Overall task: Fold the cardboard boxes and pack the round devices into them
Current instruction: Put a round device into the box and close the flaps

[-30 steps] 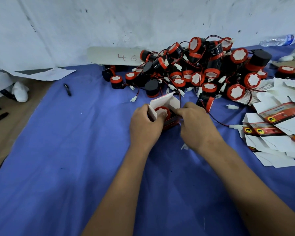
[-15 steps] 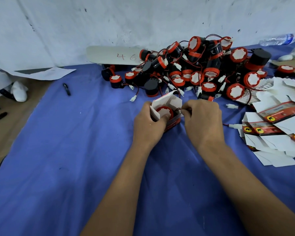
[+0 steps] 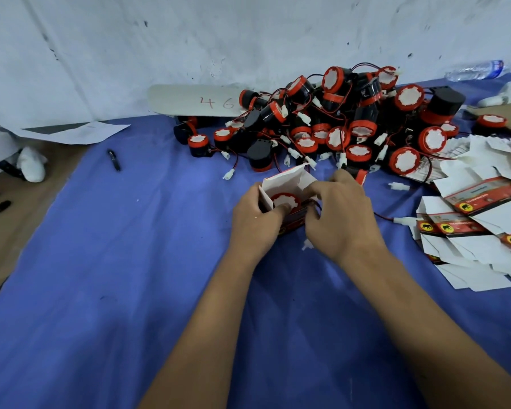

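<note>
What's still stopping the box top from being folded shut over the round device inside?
The right hand sits at the opening of the box, fingers at the red wire on its rim; the left hand's fingertip rests on the device.

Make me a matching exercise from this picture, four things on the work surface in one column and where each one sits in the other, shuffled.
Things:
1. plastic water bottle
2. black pen
3. flat unfolded boxes
4. open box

Places:
A. between the two hands
B. far right, by the wall
C. right side, stacked on the blue cloth
D. left part of the blue cloth

Pairs: 1-B, 2-D, 3-C, 4-A
</note>
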Demonstrator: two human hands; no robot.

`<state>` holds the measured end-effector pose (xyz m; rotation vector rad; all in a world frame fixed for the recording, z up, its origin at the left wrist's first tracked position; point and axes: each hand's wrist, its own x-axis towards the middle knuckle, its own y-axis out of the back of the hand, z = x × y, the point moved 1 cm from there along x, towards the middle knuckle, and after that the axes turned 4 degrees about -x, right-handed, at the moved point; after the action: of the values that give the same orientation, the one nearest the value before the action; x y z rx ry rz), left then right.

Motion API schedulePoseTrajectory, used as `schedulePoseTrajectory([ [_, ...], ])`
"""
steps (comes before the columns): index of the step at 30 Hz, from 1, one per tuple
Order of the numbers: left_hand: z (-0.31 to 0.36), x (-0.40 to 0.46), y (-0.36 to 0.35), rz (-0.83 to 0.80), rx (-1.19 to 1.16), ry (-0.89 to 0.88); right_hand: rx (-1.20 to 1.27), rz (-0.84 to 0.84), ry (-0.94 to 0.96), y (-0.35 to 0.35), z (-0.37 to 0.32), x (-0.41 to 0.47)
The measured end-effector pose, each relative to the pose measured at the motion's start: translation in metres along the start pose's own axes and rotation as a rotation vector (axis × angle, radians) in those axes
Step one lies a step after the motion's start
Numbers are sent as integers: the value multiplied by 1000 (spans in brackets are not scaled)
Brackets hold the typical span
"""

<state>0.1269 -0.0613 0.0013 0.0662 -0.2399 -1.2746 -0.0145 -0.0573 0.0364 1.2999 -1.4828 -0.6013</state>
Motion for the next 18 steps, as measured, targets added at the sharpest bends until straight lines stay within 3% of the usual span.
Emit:
schedulePoseTrajectory([
  [4, 1, -1, 0, 68, 1, -17, 158, 69, 144, 9, 1, 4],
  [8, 1, -1, 2, 94, 30, -44, 193, -159, 412, 11, 5, 3],
  [11, 2, -1, 6, 105, 35, -69, 194, -241, 509, 11, 13, 4],
  [15, -2, 2, 12, 154, 109, -38, 286, -145, 529, 7, 16, 8],
  [18, -3, 1, 11, 146, -13, 6, 268, -38, 530, 5, 11, 7],
])
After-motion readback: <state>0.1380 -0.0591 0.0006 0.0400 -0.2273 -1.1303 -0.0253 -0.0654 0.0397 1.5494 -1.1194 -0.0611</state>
